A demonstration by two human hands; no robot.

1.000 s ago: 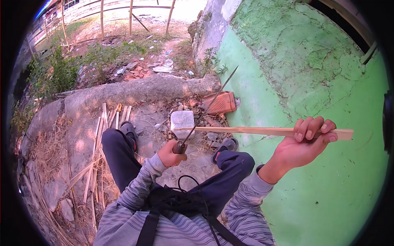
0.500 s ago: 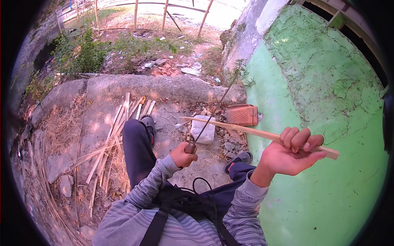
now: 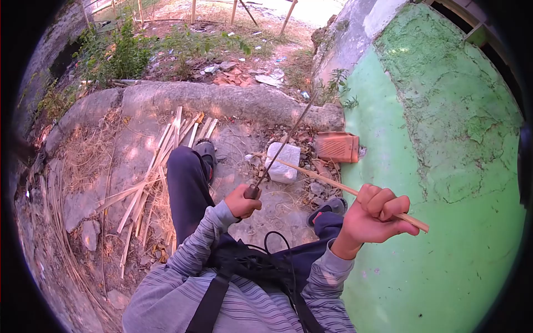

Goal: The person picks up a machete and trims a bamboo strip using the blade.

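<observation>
My left hand [image 3: 242, 202] is wrapped round the dark handle of a long knife [image 3: 284, 143]. Its thin blade points up and away, seen nearly edge-on. Over on the right, my right hand [image 3: 377, 215] grips a pale bamboo strip [image 3: 330, 181] close to its near end, fingers curled over it and thumb beneath. The far end of the strip reaches the blade, above a whitish block [image 3: 283, 162] on the ground. Whether strip and blade touch, I cannot tell.
A pile of split strips [image 3: 145, 188] lies left of my left leg. An orange ribbed brick [image 3: 337, 147] sits beside the green wall [image 3: 422, 250], with rubble near it. A low concrete ledge [image 3: 211, 100] runs across the front, plants and a pole fence beyond.
My right hand has come down and slightly left, its fingers closing tighter. The bamboo strip has turned and now shows a narrower side. The knife hand has shifted slightly; the view has tilted down.
</observation>
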